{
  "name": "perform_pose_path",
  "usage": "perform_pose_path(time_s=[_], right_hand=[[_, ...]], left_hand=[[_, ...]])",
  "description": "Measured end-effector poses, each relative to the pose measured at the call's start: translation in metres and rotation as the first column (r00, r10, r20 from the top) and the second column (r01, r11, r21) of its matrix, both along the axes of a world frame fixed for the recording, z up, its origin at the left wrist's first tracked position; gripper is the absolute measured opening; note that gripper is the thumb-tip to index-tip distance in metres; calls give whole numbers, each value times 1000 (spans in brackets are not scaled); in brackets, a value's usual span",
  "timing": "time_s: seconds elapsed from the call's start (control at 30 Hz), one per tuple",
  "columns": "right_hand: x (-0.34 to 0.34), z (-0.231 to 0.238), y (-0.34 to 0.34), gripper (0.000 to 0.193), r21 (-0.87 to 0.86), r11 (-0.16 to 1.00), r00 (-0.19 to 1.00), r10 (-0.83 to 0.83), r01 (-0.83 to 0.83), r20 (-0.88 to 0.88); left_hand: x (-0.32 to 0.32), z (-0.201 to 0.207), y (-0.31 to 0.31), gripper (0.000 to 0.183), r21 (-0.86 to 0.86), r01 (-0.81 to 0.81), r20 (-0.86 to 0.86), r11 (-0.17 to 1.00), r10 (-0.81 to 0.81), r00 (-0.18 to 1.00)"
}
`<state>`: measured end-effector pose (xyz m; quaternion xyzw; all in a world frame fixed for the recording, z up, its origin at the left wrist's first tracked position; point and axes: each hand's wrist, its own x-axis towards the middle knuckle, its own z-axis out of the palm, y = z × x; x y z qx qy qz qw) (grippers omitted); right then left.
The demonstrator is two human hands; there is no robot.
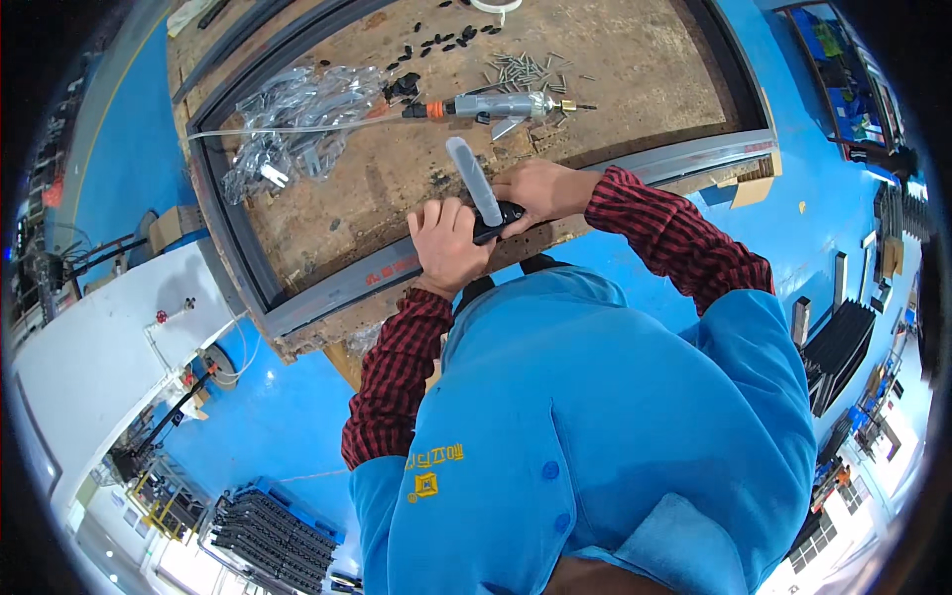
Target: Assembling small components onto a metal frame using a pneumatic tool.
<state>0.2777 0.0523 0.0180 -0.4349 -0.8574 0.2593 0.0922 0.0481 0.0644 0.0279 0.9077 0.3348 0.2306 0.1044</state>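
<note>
A window handle with a pale grey lever (472, 180) and a black base (509, 214) sits at the near bar of a dark grey metal frame (342, 288). The lever points up and away, tilted left. My right hand (540, 190) closes on the right side of the black base. On the other side, my left hand (446, 243) curls its fingers over the frame bar and touches the base's left end; its thumb is hidden. Beyond the handle lies an air screwdriver (501, 105) with an orange-and-black hose end and a brass-coloured tip.
The frame rests on a worn wooden workbench (635, 69). Several loose screws (521, 71), small black plastic pieces (461, 40) and crumpled clear plastic bags (307, 114) lie inside it. A thin pale air hose (327, 128) crosses the left side. Dark stacked profiles (839, 342) stand on the floor at right.
</note>
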Motion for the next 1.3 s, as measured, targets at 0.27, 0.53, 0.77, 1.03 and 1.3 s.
perform_pose_path(time_s=[0.27, 0.53, 0.77, 1.03, 1.3], right_hand=[[6, 7, -4, 58, -123, 992, 997, -35, 26, -74], [2, 82, 40, 53, 587, 807, 986, 143, -63, -90], [-21, 66, 99, 49, 152, 643, 660, 718, -751, 220], [-2, 53, 69, 45, 396, 762, 833, 554, -513, 14], [-12, 59, 75, 44, 418, 777, 800, 576, -471, -168]], left_hand=[[0, -2, 1, 41, -7, 45, 34, 999, -45, 998], [1, -5, -9, 48, 34, 6, 180, 999, -12, 984], [17, -13, -17, 53, 70, -194, 218, 978, 175, 960], [19, -8, -15, 55, 50, -260, 255, 964, 240, 937], [18, -17, -13, 67, 127, -229, 219, 965, 198, 955]])
